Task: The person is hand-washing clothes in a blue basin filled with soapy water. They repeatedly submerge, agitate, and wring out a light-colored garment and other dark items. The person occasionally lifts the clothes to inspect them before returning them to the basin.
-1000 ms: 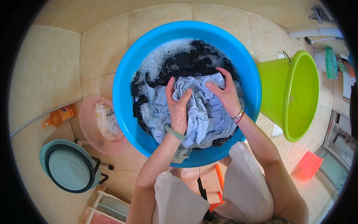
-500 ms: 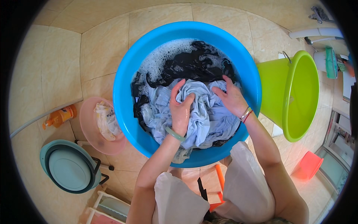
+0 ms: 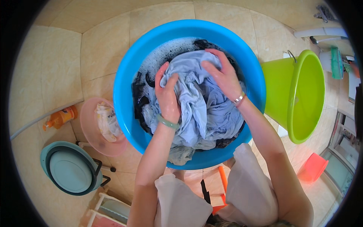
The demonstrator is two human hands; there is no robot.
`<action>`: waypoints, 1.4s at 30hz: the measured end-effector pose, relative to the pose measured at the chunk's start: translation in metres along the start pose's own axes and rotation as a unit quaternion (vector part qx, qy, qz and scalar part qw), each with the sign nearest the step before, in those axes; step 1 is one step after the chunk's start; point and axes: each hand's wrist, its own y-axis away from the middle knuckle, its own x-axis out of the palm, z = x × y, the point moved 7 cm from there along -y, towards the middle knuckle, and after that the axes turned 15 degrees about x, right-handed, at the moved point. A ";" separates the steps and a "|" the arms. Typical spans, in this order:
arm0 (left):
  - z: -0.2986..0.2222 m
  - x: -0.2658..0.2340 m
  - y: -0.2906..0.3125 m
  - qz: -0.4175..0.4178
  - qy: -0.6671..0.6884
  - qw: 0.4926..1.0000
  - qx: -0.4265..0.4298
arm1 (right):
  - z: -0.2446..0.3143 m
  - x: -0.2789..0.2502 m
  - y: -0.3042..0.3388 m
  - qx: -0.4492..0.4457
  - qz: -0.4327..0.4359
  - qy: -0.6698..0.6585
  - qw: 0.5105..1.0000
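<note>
Clearly wet, pale blue cloth (image 3: 192,104), deeply crumpled, left fingers (image 3: 162,72) and right fingers (image 3: 220,56) pinching its folds.

Light blue cloth (image 3: 193,109) covers much of the dark cloth (image 3: 137,92) beneath it, and together with the suds (image 3: 160,55) they hide the bottom of the blue tub (image 3: 121,79). Where the left hand (image 3: 168,94) and the right hand (image 3: 225,79) meet the cloth, some fingers are out of sight. The tub also hides part of the pink basin (image 3: 87,128). Between the 2 knees (image 3: 181,196) an orange frame (image 3: 222,178), perhaps a stool, shows only partly. The lower edge cuts off the 2 arms (image 3: 153,166) and the white rack (image 3: 99,200). Printing on the orange bottle (image 3: 62,117) is too small to read. Far right, small things around the teal container (image 3: 335,62) are blurred, and the grey object (image 3: 323,13) above is too small to identify.
</note>
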 end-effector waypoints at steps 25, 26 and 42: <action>0.099 -0.036 -0.029 0.071 -0.115 0.990 -0.040 | -0.083 0.060 -0.049 0.032 0.000 0.365 0.930; 0.099 -0.036 -0.028 0.068 -0.124 0.989 -0.048 | -0.083 0.059 -0.049 0.026 -0.012 0.373 0.927; 0.083 -0.034 -0.005 0.055 -0.117 0.980 -0.150 | -0.088 0.037 -0.022 -0.031 -0.042 0.221 0.974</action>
